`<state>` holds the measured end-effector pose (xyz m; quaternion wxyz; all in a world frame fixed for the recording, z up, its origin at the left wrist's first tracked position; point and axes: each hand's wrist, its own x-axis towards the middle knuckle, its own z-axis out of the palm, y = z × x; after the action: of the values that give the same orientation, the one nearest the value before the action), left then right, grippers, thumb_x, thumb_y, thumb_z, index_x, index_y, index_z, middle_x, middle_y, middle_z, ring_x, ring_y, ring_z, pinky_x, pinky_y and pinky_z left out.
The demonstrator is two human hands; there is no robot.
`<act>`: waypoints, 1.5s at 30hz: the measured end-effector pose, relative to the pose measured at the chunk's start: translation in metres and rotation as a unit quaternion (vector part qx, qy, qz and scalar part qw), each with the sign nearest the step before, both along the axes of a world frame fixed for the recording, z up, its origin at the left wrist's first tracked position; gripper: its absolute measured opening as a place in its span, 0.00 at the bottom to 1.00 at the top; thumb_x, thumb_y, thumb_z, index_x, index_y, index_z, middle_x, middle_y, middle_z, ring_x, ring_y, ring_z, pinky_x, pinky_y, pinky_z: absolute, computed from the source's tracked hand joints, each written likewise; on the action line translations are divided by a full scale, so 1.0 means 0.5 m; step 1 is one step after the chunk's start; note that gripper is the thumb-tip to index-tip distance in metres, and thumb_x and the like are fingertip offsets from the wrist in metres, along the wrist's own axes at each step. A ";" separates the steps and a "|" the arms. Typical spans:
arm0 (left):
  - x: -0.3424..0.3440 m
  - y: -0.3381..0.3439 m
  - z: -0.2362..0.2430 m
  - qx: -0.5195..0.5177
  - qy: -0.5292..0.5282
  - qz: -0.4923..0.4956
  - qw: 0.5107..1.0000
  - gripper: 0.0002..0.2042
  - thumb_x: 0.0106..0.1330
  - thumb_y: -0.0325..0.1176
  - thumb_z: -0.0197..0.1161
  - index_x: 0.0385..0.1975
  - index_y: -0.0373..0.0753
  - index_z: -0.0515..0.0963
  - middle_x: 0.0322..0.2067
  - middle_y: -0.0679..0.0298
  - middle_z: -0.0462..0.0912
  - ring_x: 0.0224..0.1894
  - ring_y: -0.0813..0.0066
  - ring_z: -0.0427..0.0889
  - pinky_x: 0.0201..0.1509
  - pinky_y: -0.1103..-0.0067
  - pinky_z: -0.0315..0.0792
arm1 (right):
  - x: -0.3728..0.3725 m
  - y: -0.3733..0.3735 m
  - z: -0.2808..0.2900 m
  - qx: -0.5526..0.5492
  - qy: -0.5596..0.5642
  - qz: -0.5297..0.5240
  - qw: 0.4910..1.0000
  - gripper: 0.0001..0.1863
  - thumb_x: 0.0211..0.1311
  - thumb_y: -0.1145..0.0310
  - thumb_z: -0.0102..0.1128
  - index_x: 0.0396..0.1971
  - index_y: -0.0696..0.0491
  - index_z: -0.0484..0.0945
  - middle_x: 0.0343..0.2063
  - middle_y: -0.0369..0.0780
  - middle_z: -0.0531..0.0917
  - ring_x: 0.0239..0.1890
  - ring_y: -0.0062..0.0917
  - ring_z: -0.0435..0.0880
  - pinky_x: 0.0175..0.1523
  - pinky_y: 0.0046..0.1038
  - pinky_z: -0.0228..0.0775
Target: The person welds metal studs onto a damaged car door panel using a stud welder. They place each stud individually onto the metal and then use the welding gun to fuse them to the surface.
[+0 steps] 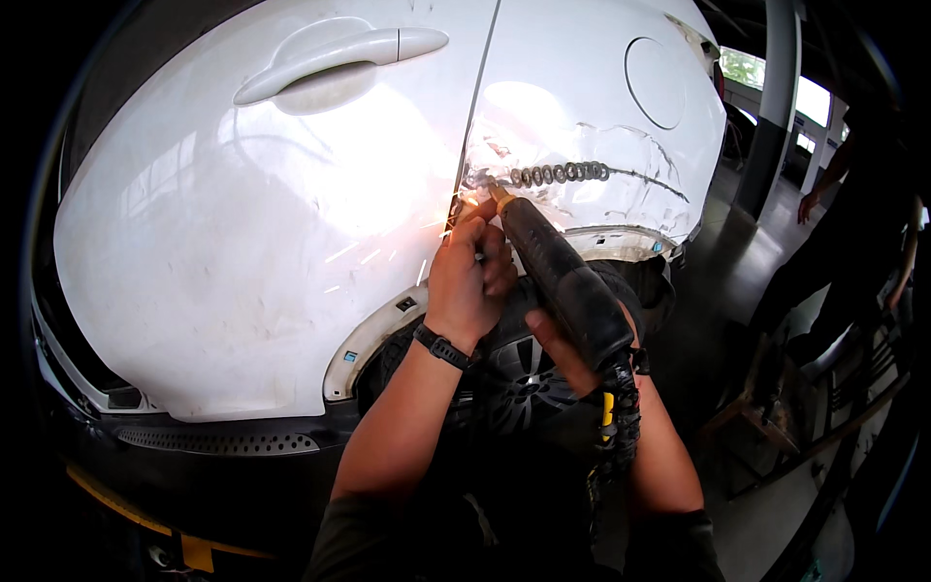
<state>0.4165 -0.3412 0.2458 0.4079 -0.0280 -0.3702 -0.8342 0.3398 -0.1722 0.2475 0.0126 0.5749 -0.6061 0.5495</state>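
Observation:
My right hand (564,351) is wrapped round a black welding gun (565,276) with a brass-coloured tip. That tip meets the white rear panel (543,116) just right of the door gap, and bright sparks (461,209) fly off to the lower left. Beside the tip, my left hand (470,276) is closed with its fingers curled; what they hold, if anything, is hidden. A row of several metal washers (561,175) stands along the panel, right of the tip. Scuffs and dark scratches (645,179) surround that row.
The white car door (242,242) with its handle (339,60) fills the left. Below my hands are the wheel arch edge (383,325) and the wheel (524,383). A thick cable (621,427) hangs from the gun. Another person in dark clothes (824,242) stands at right, near a wooden stool (766,403).

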 end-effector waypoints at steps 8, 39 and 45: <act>-0.006 -0.003 -0.005 -0.001 0.010 0.002 1.000 0.15 0.76 0.37 0.46 0.55 0.37 0.72 0.23 0.72 0.65 0.18 0.83 0.60 0.19 0.85 0.56 | -0.017 -0.005 -0.012 -0.040 0.082 0.001 0.996 0.26 0.59 0.71 0.72 0.56 0.60 0.73 0.41 0.43 0.85 0.44 0.20 0.83 0.52 0.24 0.74; 0.398 0.256 -0.586 -0.517 -0.648 -0.018 0.559 0.18 0.78 0.41 0.47 0.60 0.41 0.73 0.58 0.59 0.80 0.57 0.65 0.80 0.61 0.74 0.74 | -0.037 0.208 -0.224 0.105 -0.124 0.189 0.968 0.21 0.59 0.67 0.73 0.50 0.59 0.77 0.26 0.34 0.83 0.29 0.16 0.82 0.39 0.22 0.76; 0.341 0.259 -0.540 -0.259 -0.630 0.023 0.732 0.16 0.74 0.42 0.56 0.53 0.38 0.78 0.48 0.53 0.84 0.53 0.58 0.82 0.58 0.71 0.75 | -0.022 0.220 -0.261 0.080 -0.190 0.190 0.960 0.23 0.58 0.66 0.74 0.51 0.59 0.77 0.27 0.35 0.84 0.31 0.18 0.84 0.41 0.22 0.77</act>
<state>0.5870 -0.2116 -0.0241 0.0770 0.4074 -0.7448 -0.5229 0.3288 -0.0622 0.1171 -0.2533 0.5638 -0.5189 0.5905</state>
